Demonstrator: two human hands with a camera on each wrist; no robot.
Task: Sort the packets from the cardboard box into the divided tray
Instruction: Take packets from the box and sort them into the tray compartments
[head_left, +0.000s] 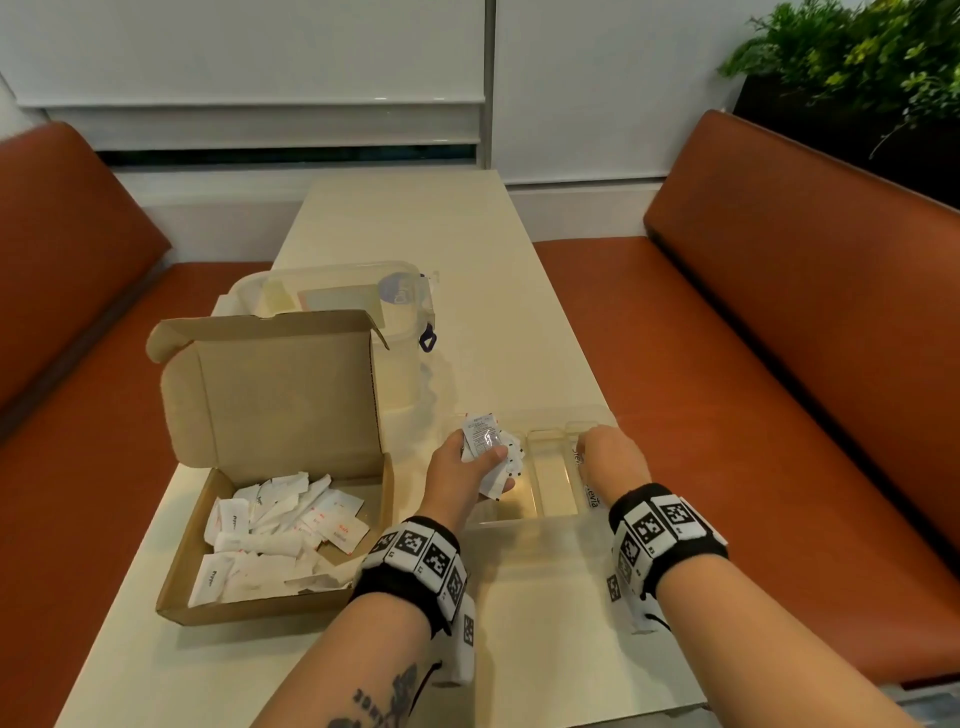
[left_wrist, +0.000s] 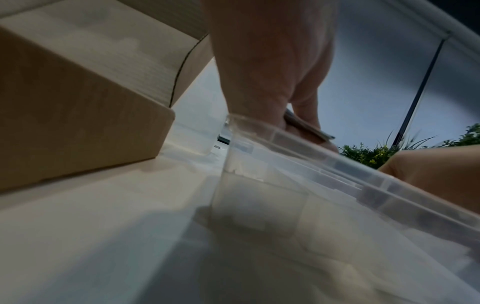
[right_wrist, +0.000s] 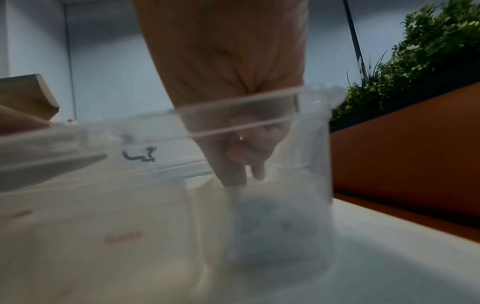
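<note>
An open cardboard box (head_left: 270, 608) on the left of the table holds several white packets (head_left: 280, 530). To its right stands the clear divided tray (head_left: 540, 517). My left hand (head_left: 496, 467) grips a bunch of white packets (head_left: 480, 436) above the tray's left end; the left wrist view shows their edge (left_wrist: 309, 127) in that hand (left_wrist: 272, 72). My right hand (head_left: 597, 447) reaches down into the tray's right compartment, beside the "Stevia" packets (head_left: 592, 493) there. In the right wrist view its fingers (right_wrist: 244, 164) point down behind the blurred tray wall (right_wrist: 233, 107). Any packet in them is unclear.
A clear lidded plastic container (head_left: 337, 296) sits behind the box's raised lid (head_left: 280, 384). Orange bench seats (head_left: 779, 338) flank the narrow cream table (head_left: 415, 218). A green plant (head_left: 857, 62) stands behind the right bench.
</note>
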